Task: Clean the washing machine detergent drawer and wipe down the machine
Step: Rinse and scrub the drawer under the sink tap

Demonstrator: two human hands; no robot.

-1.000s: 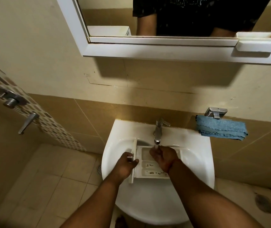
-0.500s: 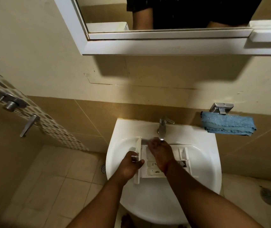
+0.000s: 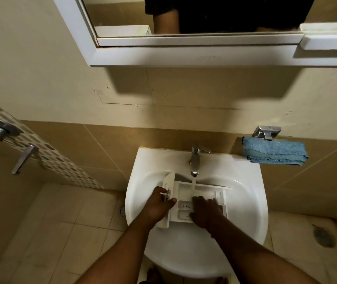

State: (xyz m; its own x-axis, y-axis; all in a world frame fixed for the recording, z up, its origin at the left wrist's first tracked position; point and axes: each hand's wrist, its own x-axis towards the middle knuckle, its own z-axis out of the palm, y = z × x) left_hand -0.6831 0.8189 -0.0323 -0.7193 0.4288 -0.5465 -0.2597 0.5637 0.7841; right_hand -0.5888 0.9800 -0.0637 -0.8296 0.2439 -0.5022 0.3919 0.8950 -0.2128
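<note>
White multi-compartment drawer (image 3: 186, 193), wet, specks.

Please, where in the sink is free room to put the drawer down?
Free: sink bowl right of the drawer and toward the near rim. Crowded: under the tap, where left hand and right hand work on it.

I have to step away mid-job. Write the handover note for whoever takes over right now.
Left hand: grips the front panel of the detergent drawer, steadying it in the sink.
Right hand: laid over the drawer's compartments; its grip cannot be told.
Tap is running; the stream lands in the drawer's rear compartment.
Blue cloth hangs folded on the wall holder, right of the sink.
Done: drawer removed, rinsing under way.
Left: specks remain in the two small front compartments; finish, refit, wipe the machine, which is not in view.
</note>
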